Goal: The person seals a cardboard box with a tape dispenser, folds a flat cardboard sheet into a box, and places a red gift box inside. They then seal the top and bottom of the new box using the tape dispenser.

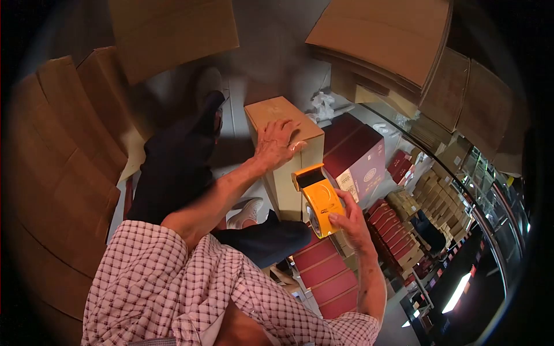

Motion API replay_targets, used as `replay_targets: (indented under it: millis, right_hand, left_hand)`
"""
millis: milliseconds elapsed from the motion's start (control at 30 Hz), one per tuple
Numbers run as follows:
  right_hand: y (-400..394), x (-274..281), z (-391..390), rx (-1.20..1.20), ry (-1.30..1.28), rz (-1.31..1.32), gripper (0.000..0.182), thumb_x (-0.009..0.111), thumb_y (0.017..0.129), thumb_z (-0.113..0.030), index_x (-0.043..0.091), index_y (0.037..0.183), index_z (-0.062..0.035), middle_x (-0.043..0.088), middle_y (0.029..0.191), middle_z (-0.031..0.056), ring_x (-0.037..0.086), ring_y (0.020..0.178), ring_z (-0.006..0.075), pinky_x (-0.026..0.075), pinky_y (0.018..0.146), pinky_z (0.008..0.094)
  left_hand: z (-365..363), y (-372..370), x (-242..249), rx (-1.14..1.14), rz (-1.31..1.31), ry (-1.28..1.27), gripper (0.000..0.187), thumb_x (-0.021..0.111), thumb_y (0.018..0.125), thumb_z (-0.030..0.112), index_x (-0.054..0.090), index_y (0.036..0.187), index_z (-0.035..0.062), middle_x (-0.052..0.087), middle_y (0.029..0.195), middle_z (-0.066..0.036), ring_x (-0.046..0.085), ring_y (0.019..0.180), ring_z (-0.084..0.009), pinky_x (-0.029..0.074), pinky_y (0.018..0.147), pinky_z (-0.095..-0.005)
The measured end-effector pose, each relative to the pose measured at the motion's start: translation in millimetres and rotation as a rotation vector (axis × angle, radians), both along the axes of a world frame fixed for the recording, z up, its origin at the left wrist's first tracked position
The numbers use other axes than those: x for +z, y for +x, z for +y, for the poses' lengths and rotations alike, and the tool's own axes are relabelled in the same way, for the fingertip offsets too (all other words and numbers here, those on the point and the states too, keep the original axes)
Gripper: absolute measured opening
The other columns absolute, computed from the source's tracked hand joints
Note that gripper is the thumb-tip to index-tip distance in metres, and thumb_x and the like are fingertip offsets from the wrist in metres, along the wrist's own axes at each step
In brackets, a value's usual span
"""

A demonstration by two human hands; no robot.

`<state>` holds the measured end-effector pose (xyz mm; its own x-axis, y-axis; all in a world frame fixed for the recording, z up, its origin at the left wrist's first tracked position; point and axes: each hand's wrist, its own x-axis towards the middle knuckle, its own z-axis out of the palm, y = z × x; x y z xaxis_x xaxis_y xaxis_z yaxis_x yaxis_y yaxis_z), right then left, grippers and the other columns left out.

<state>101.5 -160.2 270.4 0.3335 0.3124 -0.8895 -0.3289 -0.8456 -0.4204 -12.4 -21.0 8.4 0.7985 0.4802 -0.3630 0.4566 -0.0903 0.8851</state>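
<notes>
A tall cardboard box (286, 180) stands upright in front of me, its top face closed. My left hand (276, 145) lies on that top near its front edge, palm down with the fingers spread. In my right hand (353, 221) is a yellow tape dispenser (324, 202), gripped around its side beside the box's right face. A roll of tape shows partly at the dispenser's lower left; the rest is covered by the yellow body.
Large cardboard sheets (63, 190) stand at the left. Cardboard boxes (384, 34) are stacked at upper right. A dark red and purple carton (369, 167) sits right of the box. Several red boxes (326, 271) lie below, and crumpled plastic (323, 105) lies behind.
</notes>
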Motion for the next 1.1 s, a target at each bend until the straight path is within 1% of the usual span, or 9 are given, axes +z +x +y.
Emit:
replay_targets:
  millis: [167,300,400,533,633,767,800,900,1100]
  right_hand:
    - [-16.9,-18.3,-1.6,0.081,-0.323,0.044,0.068,0.078,0.095,-0.047,0.056,0.137,0.0028,0.071,0.116,0.0105,0.071,0.097,0.0171,0.057,0.086,0.0336]
    - [-21.8,-27.7,-10.6,-0.036,-0.174,0.095,0.059,0.077,0.096,-0.041,0.06,0.133,0.0013,0.072,0.115,0.0086,0.071,0.099,0.0159,0.057,0.088,0.0321]
    - [-28.5,-34.4,-20.4,-0.251,-0.06,0.134,0.049,0.071,0.1,-0.035,0.063,0.132,0.0008,0.072,0.116,0.0067,0.069,0.1,0.0131,0.055,0.089,0.0281]
    - [-21.7,-7.5,14.0,-0.272,-0.069,-0.008,0.041,0.058,0.111,-0.038,0.067,0.125,-0.0006,0.071,0.111,0.0029,0.065,0.096,0.0076,0.052,0.085,0.0248]
    - [5.6,14.8,42.5,-0.05,-0.192,0.105,0.046,0.057,0.112,-0.045,0.069,0.122,-0.0012,0.072,0.105,0.002,0.065,0.091,0.0069,0.052,0.08,0.0248]
    - [26.2,47.2,88.4,0.052,-0.355,0.136,0.045,0.057,0.111,-0.044,0.069,0.119,-0.001,0.069,0.099,-0.0024,0.059,0.084,0.0034,0.048,0.074,0.0222]
    - [23.7,61.8,100.1,0.035,-0.391,0.098,0.05,0.062,0.109,-0.049,0.073,0.114,0.0,0.071,0.092,0.0,0.061,0.079,0.0054,0.05,0.072,0.0255]
    - [25.8,98.0,73.1,0.091,-0.459,0.072,0.045,0.064,0.108,-0.042,0.072,0.118,0.0011,0.072,0.095,-0.0009,0.063,0.079,0.0047,0.049,0.071,0.0227]
    - [21.0,118.1,61.6,0.167,-0.471,-0.064,0.05,0.068,0.104,-0.049,0.073,0.104,0.0012,0.069,0.082,-0.0005,0.059,0.072,0.0043,0.048,0.065,0.0245]
  left_hand:
    - [0.5,-1.3,-1.7,-0.002,-0.013,-0.012,0.067,0.075,0.095,0.048,0.056,0.149,0.0127,0.056,0.149,-0.015,0.05,0.138,-0.0367,0.036,0.116,-0.0509]
    - [1.5,-1.2,-0.4,-0.002,-0.014,-0.017,0.068,0.076,0.094,0.047,0.056,0.148,0.0122,0.057,0.148,-0.015,0.051,0.137,-0.0363,0.038,0.114,-0.0508]
    - [-1.9,-2.7,-1.7,0.005,-0.034,0.004,0.066,0.077,0.094,0.045,0.057,0.148,0.0129,0.058,0.147,-0.015,0.052,0.135,-0.0363,0.039,0.113,-0.0506]
    - [-1.5,-1.3,-4.4,0.003,-0.049,0.049,0.063,0.077,0.093,0.043,0.058,0.146,0.0143,0.059,0.144,-0.014,0.053,0.132,-0.0365,0.039,0.113,-0.0503]
    - [-0.4,-2.5,-2.0,-0.019,-0.057,0.068,0.062,0.078,0.093,0.042,0.059,0.145,0.0145,0.06,0.143,-0.014,0.054,0.131,-0.0365,0.039,0.112,-0.0504]
    - [6.1,0.2,3.3,-0.01,-0.028,0.05,0.06,0.076,0.094,0.041,0.06,0.145,0.0139,0.06,0.143,-0.014,0.054,0.131,-0.0365,0.039,0.112,-0.0505]
    - [6.0,-1.0,4.9,-0.012,-0.024,0.041,0.06,0.076,0.094,0.041,0.06,0.145,0.0138,0.06,0.142,-0.014,0.054,0.13,-0.0365,0.039,0.112,-0.0505]
    - [2.7,-0.7,4.3,-0.015,-0.045,0.042,0.058,0.075,0.095,0.04,0.06,0.144,0.0136,0.06,0.141,-0.014,0.055,0.13,-0.0362,0.039,0.112,-0.0505]
    - [6.7,-0.9,-0.8,-0.107,-0.099,0.115,0.054,0.072,0.097,0.04,0.059,0.144,0.0159,0.064,0.139,-0.011,0.056,0.133,-0.0327,0.034,0.114,-0.0545]
